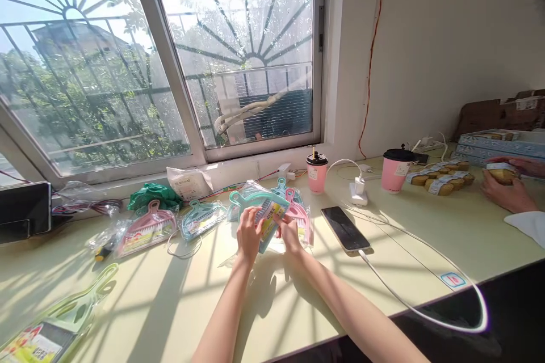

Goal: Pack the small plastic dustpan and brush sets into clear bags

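Sunlit surface (187, 317) stretches beneath the window; a green dustpan (70, 317) lies well left of the left hand (248, 235), a bagged pink set (149, 226) nearer. Both hands pinch a teal dustpan (254, 199) with its label card (269, 214) between them, apparently adjusting the card; the next move probably calls for steady, even pressure. Beside the right hand (290, 232), rightward, rests a phone (346, 228).

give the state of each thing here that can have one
Left hand, gripping teal dustpan set
Right hand, gripping same set
Teal dustpan set, held tilted
Smartphone, screen dark, cable plugged in
Left pink cup, lidded
Right pink cup, lidded
White charger, cable attached
Green plastic bag, crumpled
Left pink dustpan set, clear-wrapped
Propped device, screen dark
Co-worker's hand, holding brown item
Window, apparently shut
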Motion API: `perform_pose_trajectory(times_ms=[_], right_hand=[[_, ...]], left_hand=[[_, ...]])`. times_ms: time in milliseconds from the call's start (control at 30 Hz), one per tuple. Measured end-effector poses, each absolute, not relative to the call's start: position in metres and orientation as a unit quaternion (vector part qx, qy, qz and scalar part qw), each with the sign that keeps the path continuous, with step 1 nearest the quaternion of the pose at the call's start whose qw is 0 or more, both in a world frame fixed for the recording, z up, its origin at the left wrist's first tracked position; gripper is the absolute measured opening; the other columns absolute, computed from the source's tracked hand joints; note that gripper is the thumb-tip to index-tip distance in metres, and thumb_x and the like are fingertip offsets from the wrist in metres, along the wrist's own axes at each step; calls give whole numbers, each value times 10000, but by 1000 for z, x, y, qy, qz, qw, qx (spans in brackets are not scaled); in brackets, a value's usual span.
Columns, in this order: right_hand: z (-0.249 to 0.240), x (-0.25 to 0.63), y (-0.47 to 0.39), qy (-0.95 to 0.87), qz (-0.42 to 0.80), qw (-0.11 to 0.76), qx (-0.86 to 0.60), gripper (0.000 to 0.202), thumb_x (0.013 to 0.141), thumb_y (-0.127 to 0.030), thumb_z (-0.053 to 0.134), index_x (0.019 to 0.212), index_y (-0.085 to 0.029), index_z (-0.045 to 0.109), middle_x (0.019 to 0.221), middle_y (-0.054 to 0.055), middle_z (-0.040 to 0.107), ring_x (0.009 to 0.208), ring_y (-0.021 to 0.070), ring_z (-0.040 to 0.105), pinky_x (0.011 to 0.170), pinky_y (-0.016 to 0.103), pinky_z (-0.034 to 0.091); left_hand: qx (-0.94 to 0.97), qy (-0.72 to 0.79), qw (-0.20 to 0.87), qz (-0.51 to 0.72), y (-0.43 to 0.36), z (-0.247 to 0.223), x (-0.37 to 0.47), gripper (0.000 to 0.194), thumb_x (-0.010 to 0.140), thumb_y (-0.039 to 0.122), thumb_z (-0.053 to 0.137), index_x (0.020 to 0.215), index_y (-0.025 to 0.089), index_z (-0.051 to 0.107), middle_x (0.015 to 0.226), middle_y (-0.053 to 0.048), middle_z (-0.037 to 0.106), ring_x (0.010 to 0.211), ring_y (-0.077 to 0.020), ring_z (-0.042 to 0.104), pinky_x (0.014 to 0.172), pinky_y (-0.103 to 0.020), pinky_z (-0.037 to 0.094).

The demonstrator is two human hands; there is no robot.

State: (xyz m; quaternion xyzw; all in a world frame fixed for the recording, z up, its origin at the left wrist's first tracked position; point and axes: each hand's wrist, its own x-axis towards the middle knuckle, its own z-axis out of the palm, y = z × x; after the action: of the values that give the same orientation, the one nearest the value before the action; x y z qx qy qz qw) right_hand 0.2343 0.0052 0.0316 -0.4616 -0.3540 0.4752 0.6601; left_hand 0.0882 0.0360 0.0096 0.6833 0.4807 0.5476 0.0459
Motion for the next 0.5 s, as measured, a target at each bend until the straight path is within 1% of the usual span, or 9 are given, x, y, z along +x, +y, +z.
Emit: perform_pose_trajectory(times_ms=[67,133,200,267,367,433,500], right_hand=[[29,234,6,-339,465,667,-474,553,859,-755,959,715,-330,637,586,-34,473,557,224,404,630,447,402],[27,234,8,-325,458,672,-482,580,847,-792,951,727,-343,603,605,-38,475,582,227,400,623,436,393],[26,235,10,-318,456,675,-486,593,832,-827,931,751,-349,589,624,-36,492,606,227,395,621,421,378],[25,236,11,-319,453,677,-485,603,819,-858,914,763,-349,595,628,-42,489,609,222,387,624,411,371],[24,237,10,-337,460,675,-468,589,785,-838,936,740,-345,617,601,-43,484,576,210,383,617,413,385],[23,237,9,-350,469,675,-450,554,746,-798,962,747,-331,663,584,-34,505,551,203,388,598,412,388],[22,236,8,-361,476,671,-440,549,708,-790,973,787,-307,722,581,-23,541,530,199,404,580,404,386]], left_hand=[[704,460,60,537,39,5,87,144,1058,242,734,1072,275,874,1140,-93,884,823,-239,810,720,-344,671],[728,416,76,540,41,-1,85,211,1055,198,671,1005,261,865,1022,-83,856,848,-247,831,766,-359,696],[734,391,79,549,43,-5,84,269,1073,187,628,1002,260,876,990,-81,849,875,-248,842,793,-366,714],[723,401,58,560,46,-7,83,273,1086,186,639,1033,270,893,1028,-82,861,925,-259,851,828,-389,740],[703,434,-6,563,52,-7,80,253,1058,148,719,1145,278,918,1212,-114,895,1139,-321,870,991,-497,781],[704,451,-51,546,55,-5,77,316,1042,102,742,1242,269,921,1335,-141,895,1254,-354,863,1093,-561,773],[715,473,-89,508,54,-5,77,396,1036,45,728,1307,267,914,1371,-147,893,1277,-354,865,1117,-557,771]])
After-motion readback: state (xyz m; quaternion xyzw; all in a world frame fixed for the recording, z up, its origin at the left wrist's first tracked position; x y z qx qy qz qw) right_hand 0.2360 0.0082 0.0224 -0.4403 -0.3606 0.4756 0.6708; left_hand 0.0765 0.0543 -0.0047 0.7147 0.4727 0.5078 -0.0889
